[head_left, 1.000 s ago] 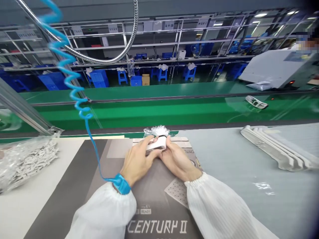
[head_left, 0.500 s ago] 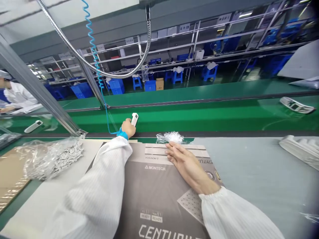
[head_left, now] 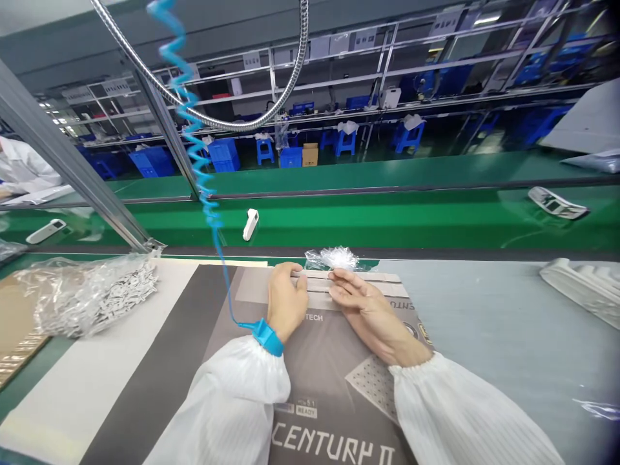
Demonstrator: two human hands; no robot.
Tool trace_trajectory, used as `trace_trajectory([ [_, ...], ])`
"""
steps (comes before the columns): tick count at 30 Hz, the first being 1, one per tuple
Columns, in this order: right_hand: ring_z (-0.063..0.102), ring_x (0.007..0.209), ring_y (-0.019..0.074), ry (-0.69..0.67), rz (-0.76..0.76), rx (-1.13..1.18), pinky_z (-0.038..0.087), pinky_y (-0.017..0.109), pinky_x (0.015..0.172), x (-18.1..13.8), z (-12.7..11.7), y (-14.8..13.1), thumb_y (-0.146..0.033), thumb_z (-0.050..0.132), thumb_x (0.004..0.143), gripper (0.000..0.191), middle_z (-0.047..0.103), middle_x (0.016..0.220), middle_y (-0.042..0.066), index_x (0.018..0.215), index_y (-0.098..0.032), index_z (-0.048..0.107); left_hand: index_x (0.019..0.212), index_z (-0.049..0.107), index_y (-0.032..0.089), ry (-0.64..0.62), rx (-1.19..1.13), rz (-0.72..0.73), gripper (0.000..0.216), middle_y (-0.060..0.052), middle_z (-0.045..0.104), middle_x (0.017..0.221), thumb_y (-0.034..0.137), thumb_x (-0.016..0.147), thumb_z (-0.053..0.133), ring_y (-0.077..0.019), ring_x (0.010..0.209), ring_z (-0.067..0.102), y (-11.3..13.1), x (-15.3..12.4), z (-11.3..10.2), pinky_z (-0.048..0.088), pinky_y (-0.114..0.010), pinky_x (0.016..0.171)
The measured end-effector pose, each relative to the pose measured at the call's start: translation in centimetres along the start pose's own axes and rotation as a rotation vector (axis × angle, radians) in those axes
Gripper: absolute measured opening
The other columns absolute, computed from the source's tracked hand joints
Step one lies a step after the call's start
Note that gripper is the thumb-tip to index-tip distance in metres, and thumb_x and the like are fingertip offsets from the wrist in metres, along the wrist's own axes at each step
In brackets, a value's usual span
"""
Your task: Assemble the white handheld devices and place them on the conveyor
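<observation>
Strips (head_left: 383, 283), pale & thin, lie side by side across the upper edge of the printed cardboard sheet (head_left: 310, 387) at mid-frame, w/ both hands on them. Left hand (head_left: 287, 298) is curled, knuckles up, fingertips bent down onto the strips' left end; can't tell whether it pinches one or only presses. Right hand (head_left: 361, 302) lies spread, fingers apart & nearly flat, tips touching the strips just right of the left hand, gripping nothing. Small clear bag (head_left: 334, 258) of white bits sits just above the strips, touching the sheet's top edge. Blue wrist strap (head_left: 265, 337) on the left wrist runs up via a coiled cord (head_left: 203, 181) toward upper left. Judging from this, the work is fine fingertip handling of one strip, so: right hand prob. best kept flat as an anchor so the neighbouring strips don't slide; left fingertips should work at the very end only, low & slow, since stuff this thin likely creases if bent sharply. Watch the cord, it hangs near the sheet's left part & could drag across. Mind the clear bag too, an easy nudge away. White handheld device (head_left: 250, 224) lies on the green conveyor belt (head_left: 387, 219) above, well apart; big bag of white parts (head_left: 97, 290) at mid-left & moulded trays (head_left: 581, 284) at right edge sit on the tabletop (head_left: 484, 336), out of the way.
</observation>
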State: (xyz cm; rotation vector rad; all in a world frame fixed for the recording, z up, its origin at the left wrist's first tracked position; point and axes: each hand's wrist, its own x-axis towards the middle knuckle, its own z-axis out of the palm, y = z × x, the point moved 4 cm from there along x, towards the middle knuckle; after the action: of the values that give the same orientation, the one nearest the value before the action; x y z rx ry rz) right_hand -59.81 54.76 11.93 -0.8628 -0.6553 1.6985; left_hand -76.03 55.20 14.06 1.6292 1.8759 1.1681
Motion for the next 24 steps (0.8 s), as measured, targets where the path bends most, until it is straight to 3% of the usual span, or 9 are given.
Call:
trace_trajectory([
  [2,0.048,0.062,0.0048,-0.003,0.007,-0.008,0.039,0.012,0.045,-0.3,0.4,-0.2,-0.021,0.094,0.06,0.036,0.064,0.086,-0.001,0.09,-0.022,0.075,0.098,0.062,0.014,-0.008,-0.003,0.081,0.018,-0.011,0.064,0.111,0.006,0.083,0.057,-0.0232,0.111,0.059,0.3,-0.7,0.3,0.044,-0.041,0.104],
  [4,0.04,0.056,0.0043,-0.012,0.006,-0.022,0.03,0.013,0.04,-0.5,0.7,-0.4,-0.027,0.092,0.064,0.031,0.058,0.075,-0.003,0.088,-0.022,0.074,0.097,0.062,0.014,-0.009,0.012,0.129,0.018,-0.012,0.063,0.113,0.004,0.083,0.056,-0.0245,0.114,0.057,0.5,-1.0,0.3,0.042,-0.044,0.105],
  [6,0.048,0.063,0.0059,-0.002,-0.008,-0.027,0.04,0.015,0.049,-0.6,0.8,-0.6,-0.029,0.093,0.064,0.032,0.059,0.079,-0.002,0.089,-0.022,0.074,0.096,0.062,0.014,-0.014,0.018,0.125,0.016,-0.013,0.062,0.114,0.005,0.084,0.056,-0.0251,0.115,0.056,0.6,-1.1,0.0,0.042,-0.045,0.105],
  [8,0.059,0.082,0.0108,0.003,-0.012,-0.023,0.049,0.019,0.069,-0.6,0.8,-0.6,-0.03,0.093,0.064,0.033,0.064,0.093,0.0,0.09,-0.023,0.074,0.096,0.063,0.015,-0.03,-0.007,0.117,0.014,-0.012,0.062,0.115,0.007,0.085,0.058,-0.0249,0.115,0.056,0.9,-1.3,-0.2,0.041,-0.045,0.105],
  [10,0.062,0.098,0.0161,-0.031,0.0,-0.01,0.05,0.025,0.082,-0.8,0.9,-0.6,-0.035,0.09,0.068,0.03,0.065,0.106,0.0,0.091,-0.024,0.074,0.093,0.065,0.016,-0.071,-0.066,0.131,0.01,-0.01,0.064,0.112,0.01,0.087,0.059,-0.0235,0.113,0.057,1.5,-1.5,-0.2,0.042,-0.043,0.104],
  [14,0.062,0.097,0.0171,-0.123,0.029,0.019,0.049,0.028,0.08,-1.2,1.3,-0.7,-0.042,0.083,0.075,0.026,0.064,0.111,0.0,0.093,-0.026,0.074,0.084,0.067,0.018,-0.135,-0.158,0.16,0.012,-0.007,0.066,0.106,0.011,0.089,0.059,-0.0205,0.107,0.059,2.5,-2.1,-0.1,0.045,-0.037,0.098],
  [24,0.061,0.105,0.0211,-0.099,0.02,0.005,0.048,0.028,0.078,-1.0,1.2,-0.9,-0.04,0.081,0.076,0.023,0.065,0.112,0.001,0.092,-0.025,0.073,0.084,0.069,0.019,-0.123,-0.189,0.154,0.012,-0.008,0.066,0.108,0.014,0.089,0.06,-0.0213,0.108,0.06,2.7,-2.0,-0.4,0.046,-0.037,0.098],
])
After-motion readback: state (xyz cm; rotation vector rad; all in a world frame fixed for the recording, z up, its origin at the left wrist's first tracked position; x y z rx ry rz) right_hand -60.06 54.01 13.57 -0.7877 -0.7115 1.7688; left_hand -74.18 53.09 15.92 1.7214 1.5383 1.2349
